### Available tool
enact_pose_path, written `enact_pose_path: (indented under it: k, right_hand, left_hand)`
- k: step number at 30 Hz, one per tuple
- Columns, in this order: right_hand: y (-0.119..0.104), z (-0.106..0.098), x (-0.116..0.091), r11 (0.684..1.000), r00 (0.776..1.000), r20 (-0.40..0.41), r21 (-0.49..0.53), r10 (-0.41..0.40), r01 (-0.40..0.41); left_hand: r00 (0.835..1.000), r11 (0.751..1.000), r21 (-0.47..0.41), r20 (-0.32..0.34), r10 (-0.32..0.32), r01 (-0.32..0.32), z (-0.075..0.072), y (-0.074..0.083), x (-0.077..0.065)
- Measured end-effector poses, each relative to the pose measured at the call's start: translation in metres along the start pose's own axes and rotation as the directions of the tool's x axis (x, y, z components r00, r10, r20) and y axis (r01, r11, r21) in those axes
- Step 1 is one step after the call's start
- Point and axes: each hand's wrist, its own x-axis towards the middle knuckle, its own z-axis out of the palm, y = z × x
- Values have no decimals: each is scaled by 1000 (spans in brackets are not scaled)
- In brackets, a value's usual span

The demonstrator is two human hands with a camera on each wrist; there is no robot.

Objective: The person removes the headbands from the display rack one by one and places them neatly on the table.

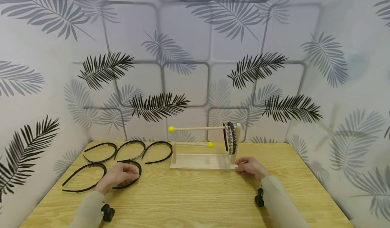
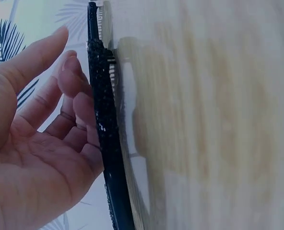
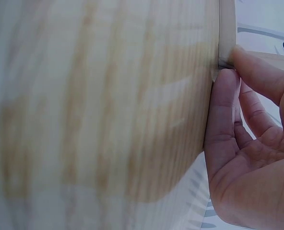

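My left hand point(image 1: 120, 175) hovers low over a black headband point(image 1: 140, 169) on the table. In the left wrist view this headband point(image 2: 103, 105) has a glittery band and comb teeth. The fingers are loosely bent beside it, the thumb apart, with no pinch to be seen. At the right end of a wooden headband stand point(image 1: 198, 162), my right hand point(image 1: 250, 167) grips the base corner. The right wrist view shows thumb and index finger of that hand point(image 3: 252, 129) on the pale wood edge point(image 3: 227, 33). Several headbands point(image 1: 230, 138) hang at the right of the upper rod.
A row of headbands lies behind the left hand, the nearest-to-stand one point(image 1: 171, 150) beside the base. Another headband point(image 1: 105, 170) lies left of that hand. Yellow balls cap the upper rod point(image 1: 171, 129) and lower rod point(image 1: 210, 145). A patterned wall point(image 1: 195, 85) rises behind the table point(image 1: 189, 201).
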Motion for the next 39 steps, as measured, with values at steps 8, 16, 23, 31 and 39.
enact_pose_path:
  k: [8, 16, 23, 31, 39]
  right_hand:
    - [-1, -1, -2, 1000, 1000, 9, -9, -5, 5]
    - [0, -4, -1, 1000, 1000, 3, -3, -2, 2]
    - [-1, -3, 1, 1000, 1000, -1, -19, 5, -5]
    - [1, -4, 1, 1000, 1000, 0, -7, 3, -3]
    - [1, -4, 4, 1000, 1000, 6, 2, 6, -6]
  left_hand:
    - [999, 996, -94, -34, -15, 12, 6, 9, 5]
    - [996, 985, -155, -63, 65, -74, 13, 25, 11]
    - [982, 966, -181, -73, 172, -182, 27, 35, 21]
    - [977, 959, -188, -51, 207, -213, 45, 48, 32]
    - [963, 943, -211, 22, 268, -258, 55, 61, 42]
